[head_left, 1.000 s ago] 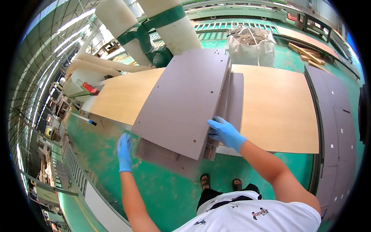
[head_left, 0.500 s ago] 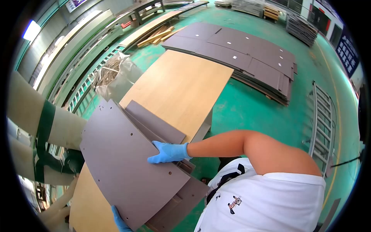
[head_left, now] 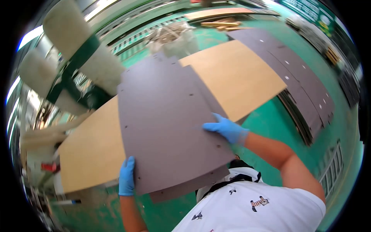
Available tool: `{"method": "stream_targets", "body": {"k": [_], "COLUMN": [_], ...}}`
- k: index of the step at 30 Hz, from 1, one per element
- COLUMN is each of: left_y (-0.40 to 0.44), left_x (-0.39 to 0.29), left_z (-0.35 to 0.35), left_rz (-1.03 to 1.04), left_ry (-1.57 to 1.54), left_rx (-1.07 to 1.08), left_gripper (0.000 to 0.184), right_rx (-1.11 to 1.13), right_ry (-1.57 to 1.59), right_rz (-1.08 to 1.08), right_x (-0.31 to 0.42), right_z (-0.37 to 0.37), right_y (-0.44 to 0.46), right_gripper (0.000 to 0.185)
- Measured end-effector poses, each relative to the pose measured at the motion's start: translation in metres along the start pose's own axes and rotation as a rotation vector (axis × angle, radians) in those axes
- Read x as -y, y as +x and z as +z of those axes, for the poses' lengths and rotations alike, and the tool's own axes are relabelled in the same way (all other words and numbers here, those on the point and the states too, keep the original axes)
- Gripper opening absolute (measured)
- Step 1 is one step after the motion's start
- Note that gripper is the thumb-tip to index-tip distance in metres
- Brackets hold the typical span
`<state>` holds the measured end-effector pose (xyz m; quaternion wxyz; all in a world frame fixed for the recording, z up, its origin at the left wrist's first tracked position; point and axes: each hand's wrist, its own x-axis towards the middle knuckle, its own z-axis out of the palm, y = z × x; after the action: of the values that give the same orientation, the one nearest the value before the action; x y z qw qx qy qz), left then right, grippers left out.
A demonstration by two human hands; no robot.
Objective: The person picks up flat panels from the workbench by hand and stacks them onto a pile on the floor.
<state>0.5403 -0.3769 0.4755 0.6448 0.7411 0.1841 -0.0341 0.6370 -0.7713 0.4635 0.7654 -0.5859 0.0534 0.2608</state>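
A large grey-brown board [head_left: 166, 127] with drilled holes lies across a pale wooden tabletop [head_left: 91, 147], its near end overhanging toward my body. At the board's left edge is my left hand [head_left: 126, 177] in a blue glove, thumb on top and the other fingers partly hidden. My right hand [head_left: 228, 129], also gloved in blue, grips the right edge, with its thumb and a finger showing on the top face. Under the near end another grey-brown board [head_left: 189, 185] sticks out. More board edges show along the right side beneath the top one.
Stacked grey-brown boards [head_left: 288, 77] with white labels lie on the green floor at the right. A bulging white sack [head_left: 179, 42] stands beyond the table. Large pale ducts [head_left: 92, 63] rise at the left, and a metal rack [head_left: 332, 168] is at the lower right.
My view has turned to the left. The board now appears more upright and farther right, and my left hand has come fully into view at its left edge. My right hand stays at the right edge.
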Motion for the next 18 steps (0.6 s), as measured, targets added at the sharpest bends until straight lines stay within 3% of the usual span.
{"method": "stream_targets", "body": {"k": [1,7,11,13,16,18], "left_y": [-0.026,-0.045,-0.050,-0.035,-0.023,-0.056], "left_x": [0.013,0.021,0.016,0.022,0.036,0.013], "left_z": [-0.010,0.022,0.021,0.013,0.018,0.032], "left_rz": [-0.048,-0.247,-0.282,-0.374,-0.345,-0.137], "left_ry": [-0.086,-0.524,-0.496,-0.695,-0.678,-0.602], "left_rx": [-0.011,0.101,0.108,0.151,0.163,0.148], "left_gripper": [0.046,0.050,0.051,0.052,0.052,0.056], "right_rx": [0.091,0.014,-0.014,-0.102,0.040,0.019], "right_ry": [0.096,0.129,0.166,0.219,0.184,0.072], "right_rz": [0.056,0.358,0.436,0.419,0.286,0.145], "right_x": [0.006,0.014,0.015,0.011,-0.003,-0.018], "right_z": [-0.002,-0.034,-0.028,-0.026,-0.020,-0.008], "right_y": [-0.017,-0.047,-0.047,-0.054,-0.058,-0.047], "right_gripper": [0.060,0.053,0.054,0.053,0.051,0.050]}}
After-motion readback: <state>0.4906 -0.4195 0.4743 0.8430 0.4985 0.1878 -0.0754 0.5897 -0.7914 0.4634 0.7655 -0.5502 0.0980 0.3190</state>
